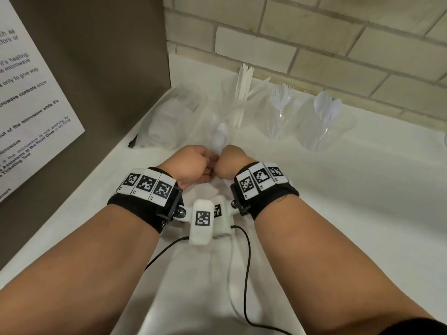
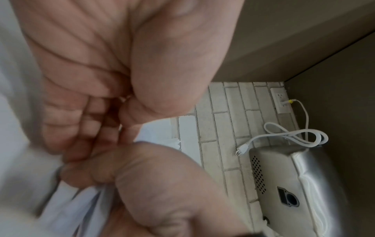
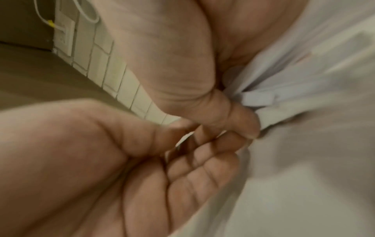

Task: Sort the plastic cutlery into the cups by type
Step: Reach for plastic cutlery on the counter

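Note:
Both hands meet over the white counter. My right hand grips a bundle of white plastic spoons; its thumb pinches their handles, which also show as handles in the left wrist view. My left hand is curled right against it, fingers touching the right thumb; whether it pinches a spoon is hidden. Behind stand three clear cups: the knife cup, the fork cup and the spoon cup.
A clear plastic bag lies left of the cups. A brown panel with a printed notice closes the left side, and a brick wall the back. Black cables trail near me. A metal appliance with a white cord sits by the wall.

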`<state>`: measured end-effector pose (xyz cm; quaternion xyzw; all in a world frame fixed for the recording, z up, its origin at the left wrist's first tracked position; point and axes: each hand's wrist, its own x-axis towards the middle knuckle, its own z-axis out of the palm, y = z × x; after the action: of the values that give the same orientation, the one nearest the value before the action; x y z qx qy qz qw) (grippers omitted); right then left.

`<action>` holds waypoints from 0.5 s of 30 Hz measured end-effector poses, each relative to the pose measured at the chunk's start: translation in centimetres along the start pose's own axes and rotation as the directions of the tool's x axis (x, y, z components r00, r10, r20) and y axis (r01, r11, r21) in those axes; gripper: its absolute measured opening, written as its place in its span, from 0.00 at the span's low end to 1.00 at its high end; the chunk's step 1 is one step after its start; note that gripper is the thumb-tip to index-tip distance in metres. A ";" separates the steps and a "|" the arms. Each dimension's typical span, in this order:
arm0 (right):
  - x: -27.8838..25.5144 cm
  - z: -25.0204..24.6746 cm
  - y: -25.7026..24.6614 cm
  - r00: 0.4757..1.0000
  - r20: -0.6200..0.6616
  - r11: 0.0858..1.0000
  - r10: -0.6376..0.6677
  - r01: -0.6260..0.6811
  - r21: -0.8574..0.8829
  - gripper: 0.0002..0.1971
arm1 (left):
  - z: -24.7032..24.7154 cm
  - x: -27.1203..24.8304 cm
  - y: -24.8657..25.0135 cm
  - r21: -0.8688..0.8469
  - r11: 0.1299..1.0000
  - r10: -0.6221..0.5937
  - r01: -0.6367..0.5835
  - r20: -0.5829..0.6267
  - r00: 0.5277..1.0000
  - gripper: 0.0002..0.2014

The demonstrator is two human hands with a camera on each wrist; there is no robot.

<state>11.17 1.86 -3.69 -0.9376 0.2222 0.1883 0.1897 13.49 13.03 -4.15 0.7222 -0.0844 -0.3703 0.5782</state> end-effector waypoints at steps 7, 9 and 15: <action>-2.4 -3.0 2.1 0.975 -0.210 0.497 -0.070 0.217 0.840 0.20 | 0.0 -0.2 -1.0 -0.416 0.908 -0.090 0.043 -0.093 0.992 0.11; -3.6 -4.3 1.6 0.935 -0.309 0.306 -0.172 0.349 0.886 0.18 | 0.1 -0.1 -1.4 -0.504 0.850 -0.154 0.150 0.034 0.987 0.20; -4.6 -4.4 -0.2 0.832 -0.505 0.183 -0.230 0.547 0.817 0.19 | 0.3 0.0 -2.0 -0.561 0.728 -0.165 0.395 0.416 0.894 0.35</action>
<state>8.63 1.73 2.18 -0.6814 0.0637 -0.1629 0.7107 12.70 13.42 -5.97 0.4151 0.0589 -0.5790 0.6993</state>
